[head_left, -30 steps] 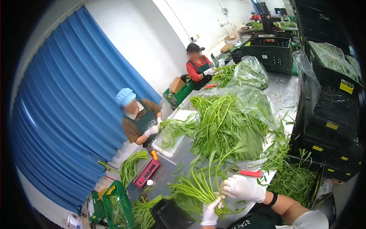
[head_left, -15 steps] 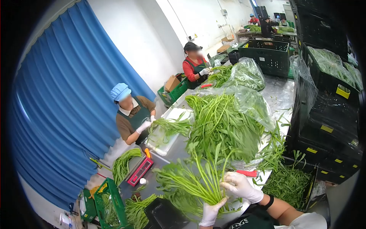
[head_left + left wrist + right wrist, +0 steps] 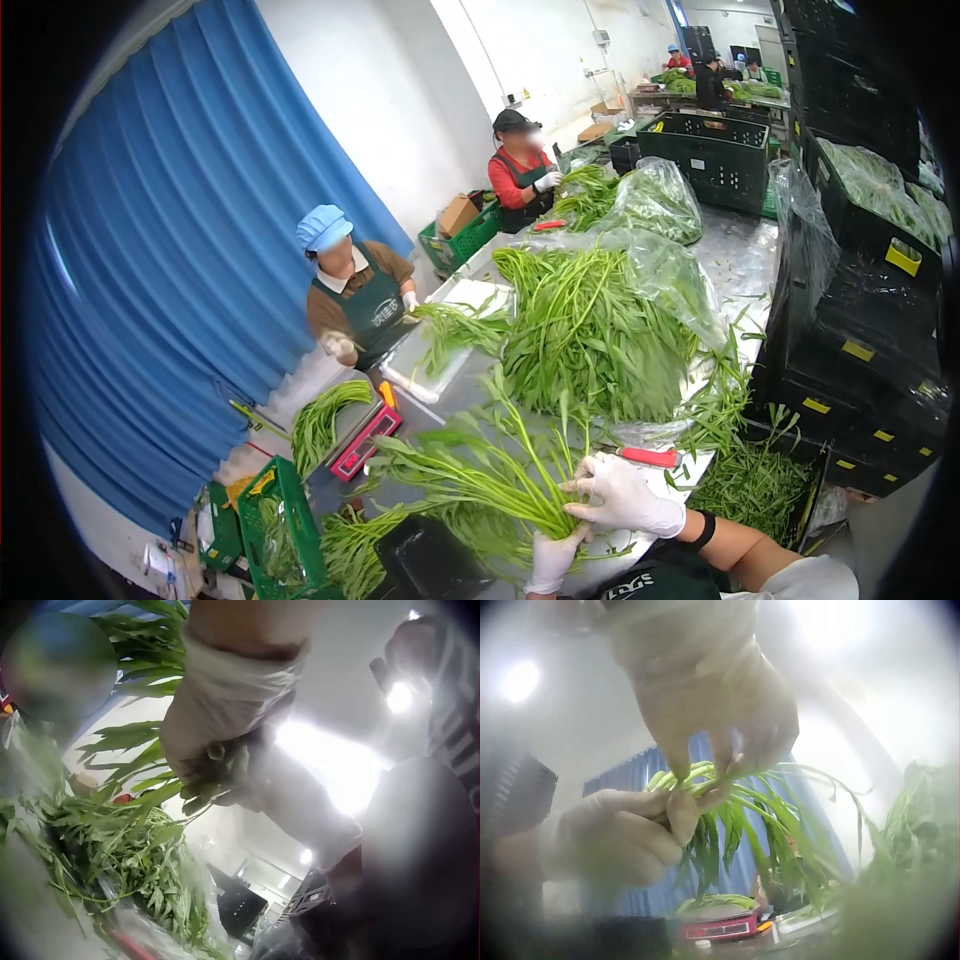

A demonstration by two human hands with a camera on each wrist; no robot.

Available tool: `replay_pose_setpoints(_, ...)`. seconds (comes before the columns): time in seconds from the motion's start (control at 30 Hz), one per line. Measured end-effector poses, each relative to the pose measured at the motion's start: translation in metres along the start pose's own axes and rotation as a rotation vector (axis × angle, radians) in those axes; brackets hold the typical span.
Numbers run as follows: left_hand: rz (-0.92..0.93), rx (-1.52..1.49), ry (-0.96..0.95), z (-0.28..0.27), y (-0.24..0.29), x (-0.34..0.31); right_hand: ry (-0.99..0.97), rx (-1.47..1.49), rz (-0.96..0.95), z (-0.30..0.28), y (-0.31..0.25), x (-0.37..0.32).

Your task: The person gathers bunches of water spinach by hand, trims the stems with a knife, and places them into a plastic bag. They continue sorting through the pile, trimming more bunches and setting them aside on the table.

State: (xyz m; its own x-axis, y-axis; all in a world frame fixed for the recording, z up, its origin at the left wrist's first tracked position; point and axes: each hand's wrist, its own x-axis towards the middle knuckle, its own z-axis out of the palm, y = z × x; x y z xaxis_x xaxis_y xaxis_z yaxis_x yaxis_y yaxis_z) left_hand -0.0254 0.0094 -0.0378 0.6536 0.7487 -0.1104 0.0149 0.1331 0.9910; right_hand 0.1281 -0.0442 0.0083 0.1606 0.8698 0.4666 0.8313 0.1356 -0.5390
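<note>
Left hand, wrist past head view's bottom edge

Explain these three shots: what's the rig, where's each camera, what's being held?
No machine: a person wearing three cameras. The wide picture comes from the head, the two blurry ones from each wrist, looking at that hand. The left hand, in a white glove, grips a bunch of long green leafy stems at its base; the gloved right hand pinches the same stem ends. On the steel table lie a big pile of the same greens and a red-handled knife.
</note>
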Motion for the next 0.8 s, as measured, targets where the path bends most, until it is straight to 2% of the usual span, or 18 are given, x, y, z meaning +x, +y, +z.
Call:
replay_pose_setpoints(0.07,0.001,0.009,-0.007,-0.001,-0.001,0.000,0.004,0.085,-0.010,0.001,0.006,-0.001)
replay_pose_setpoints(0.13,0.006,0.021,-0.016,-0.001,-0.004,0.000,-0.057,0.158,0.061,-0.004,0.010,0.001)
replay_pose_setpoints(0.23,-0.056,0.048,-0.012,-0.001,-0.009,-0.001,-0.122,0.192,0.065,-0.005,0.021,0.000)
replay_pose_setpoints(0.33,-0.070,0.013,-0.110,0.000,-0.009,-0.001,-0.200,0.236,0.076,-0.009,0.023,-0.001)
replay_pose_setpoints(0.4,-0.029,-0.094,-0.090,0.004,-0.009,-0.002,-0.140,-0.060,-0.030,-0.006,0.017,-0.004)
replay_pose_setpoints(0.43,-0.036,-0.100,-0.085,0.007,-0.005,-0.002,-0.150,-0.058,-0.028,-0.005,0.013,-0.005)
replay_pose_setpoints(0.5,0.020,-0.051,0.015,0.011,0.007,-0.001,0.020,-0.352,-0.122,-0.001,0.004,-0.010)
replay_pose_setpoints(0.53,0.004,-0.057,0.023,0.008,0.007,-0.001,0.003,-0.345,-0.119,0.003,0.013,-0.010)
replay_pose_setpoints(0.6,-0.078,-0.184,-0.186,0.003,0.002,0.001,0.617,-0.155,-0.037,0.004,0.050,0.002)
replay_pose_setpoints(0.63,-0.074,-0.187,-0.187,0.002,0.003,-0.002,0.797,0.167,0.190,-0.011,0.054,0.007)
replay_pose_setpoints(0.67,-0.077,-0.191,-0.176,0.000,0.004,-0.005,0.963,0.495,0.423,-0.029,0.058,0.013)
replay_pose_setpoints(0.73,-0.021,-0.158,-0.065,-0.006,0.009,-0.007,1.309,1.031,0.396,-0.061,0.093,0.007)
replay_pose_setpoints(0.8,-0.005,-0.113,-0.024,-0.010,0.010,-0.007,1.435,1.245,0.509,-0.062,0.092,0.014)
